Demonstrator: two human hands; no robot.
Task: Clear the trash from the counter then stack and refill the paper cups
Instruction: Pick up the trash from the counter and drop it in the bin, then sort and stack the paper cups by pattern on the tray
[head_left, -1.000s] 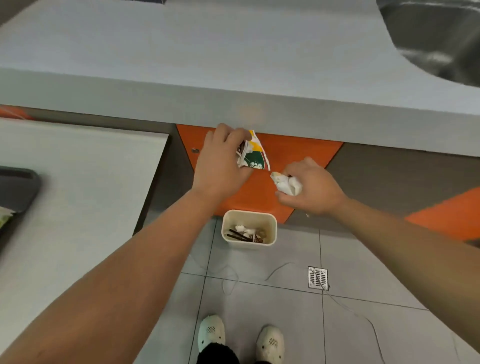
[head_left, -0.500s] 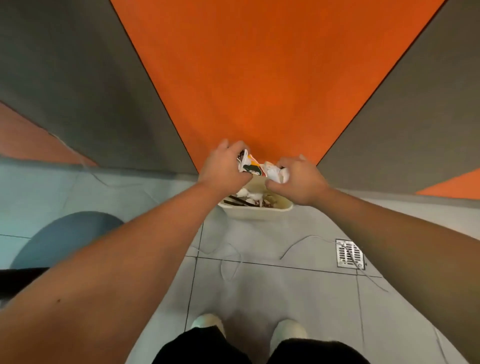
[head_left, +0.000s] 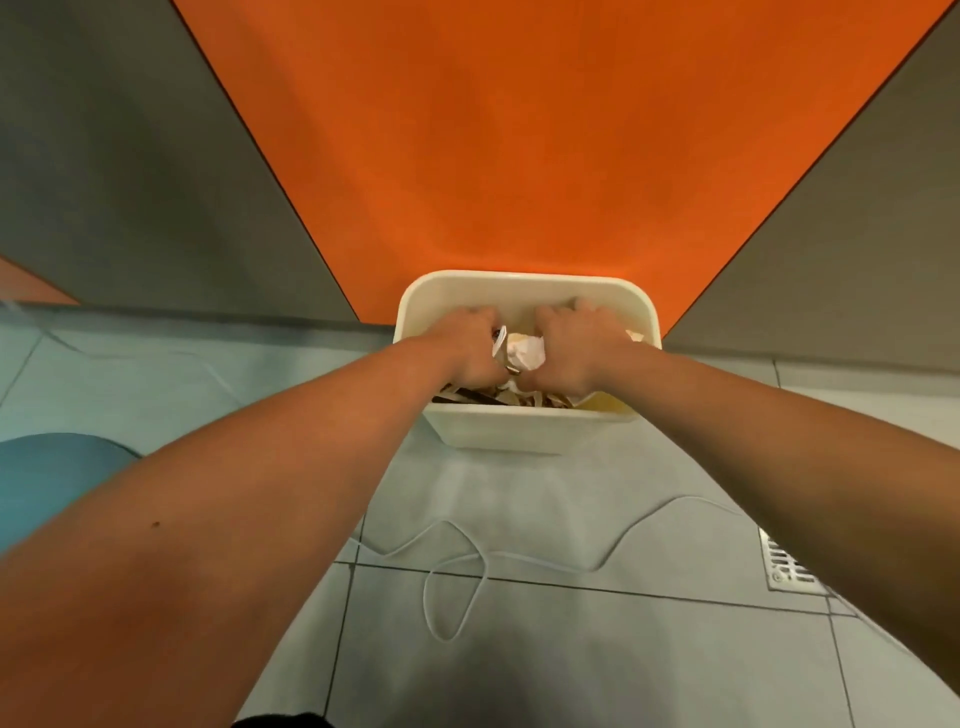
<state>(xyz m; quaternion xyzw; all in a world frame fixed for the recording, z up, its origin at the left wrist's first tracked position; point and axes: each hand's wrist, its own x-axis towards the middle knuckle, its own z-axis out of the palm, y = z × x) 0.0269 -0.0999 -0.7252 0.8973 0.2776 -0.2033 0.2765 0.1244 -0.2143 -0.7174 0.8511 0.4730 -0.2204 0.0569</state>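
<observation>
Both hands were down inside the bin (head_left: 527, 431). The left hand (head_left: 465, 345) was curled around a wrapper (head_left: 500, 340), and only a thin white edge of it showed by the thumb. The right hand (head_left: 576, 345) was curled too, with a white paper ball (head_left: 525, 352) just beside it. I could not tell if the right hand was really holding the ball or only touching it. The two hands were close together, with the ball between them.

The bin was a cream box with round corners. Its long side ran left to right, and its open top faced up. It stood on the floor (head_left: 571, 649), with its far side right against the orange wall (head_left: 519, 156). More trash (head_left: 498, 397) lay in the bottom, with dark sticks and bits of paper lying mostly flat.

The hands filled the middle of the bin. There was a little room left at the far corners and along the near side. The arms came in over the near rim.

The floor in front of the bin was gray tile. A thin white cord (head_left: 457, 582) lay there in loops, near the bin but not touching it. A metal drain (head_left: 784, 569) sat in the floor to the right, partly hidden by the right arm. Gray wall (head_left: 130, 182) stood on each side of the orange part.
</observation>
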